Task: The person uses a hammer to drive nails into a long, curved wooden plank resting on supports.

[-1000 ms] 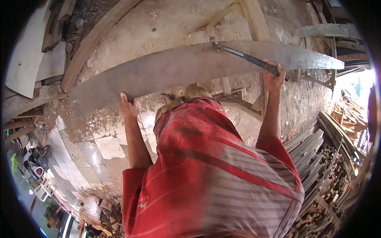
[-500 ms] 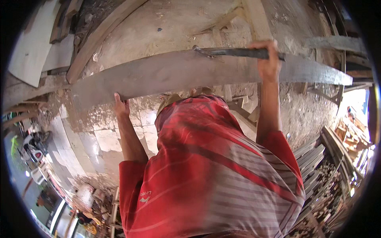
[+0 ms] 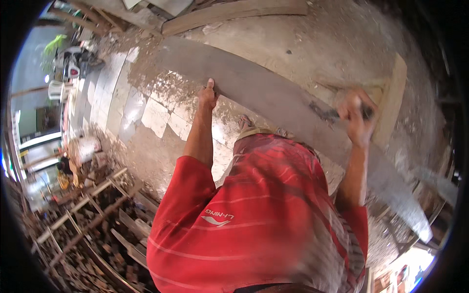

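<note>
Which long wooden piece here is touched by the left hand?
The grey board, slanting across the middle: the left hand touches its edge. The top beam and right beam are tan, away from that hand.

The long board [image 3: 268, 90] looks smooth and matt (its right end catches a pale sheen). The shirt [image 3: 234, 195] is red cloth, the tiles [image 3: 156, 118] glossy, the dusty floor [image 3: 337, 49] rough, the beam [image 3: 239, 11] bare, unpolished wood.

Motorcycle [image 3: 74, 64] parked off to left, white plastic chair [image 3: 57, 91] near it, green foliage [image 3: 53, 45] beyond. Stained pale bucket [image 3: 85, 148] by heap of wood offcuts [image 3: 117, 260]. Worn tiles [image 3: 155, 118] underfoot. Long timber [image 3: 234, 14] lying farther out.
</note>
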